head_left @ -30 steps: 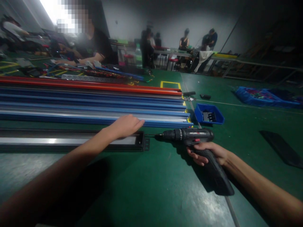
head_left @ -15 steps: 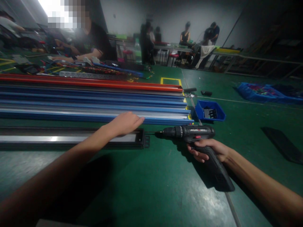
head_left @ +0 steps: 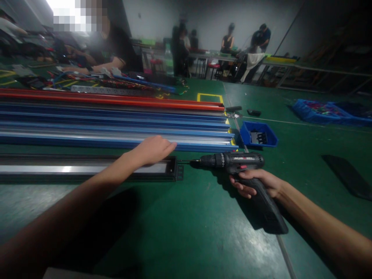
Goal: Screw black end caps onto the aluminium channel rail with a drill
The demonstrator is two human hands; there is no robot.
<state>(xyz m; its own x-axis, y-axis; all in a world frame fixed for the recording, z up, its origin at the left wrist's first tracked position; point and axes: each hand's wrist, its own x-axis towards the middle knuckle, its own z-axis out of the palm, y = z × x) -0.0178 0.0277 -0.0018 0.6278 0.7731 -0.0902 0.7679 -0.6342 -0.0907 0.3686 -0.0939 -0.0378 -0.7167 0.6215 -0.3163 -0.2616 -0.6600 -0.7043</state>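
Note:
My left hand lies flat, fingers together, on the right end of a long black rail with a shiny inlay lying on the green table. My right hand is wrapped round the grip of a black cordless drill. The drill points left, and its bit meets the black end cap of the rail.
Long blue and red rails lie stacked behind the black one. A small blue bin with metal parts sits at their right end. A dark flat strip lies at the right. A person sits at the far left; others stand at back tables.
The view has drifted slightly; both hands and the drill hold nearly the same position against the rail end.

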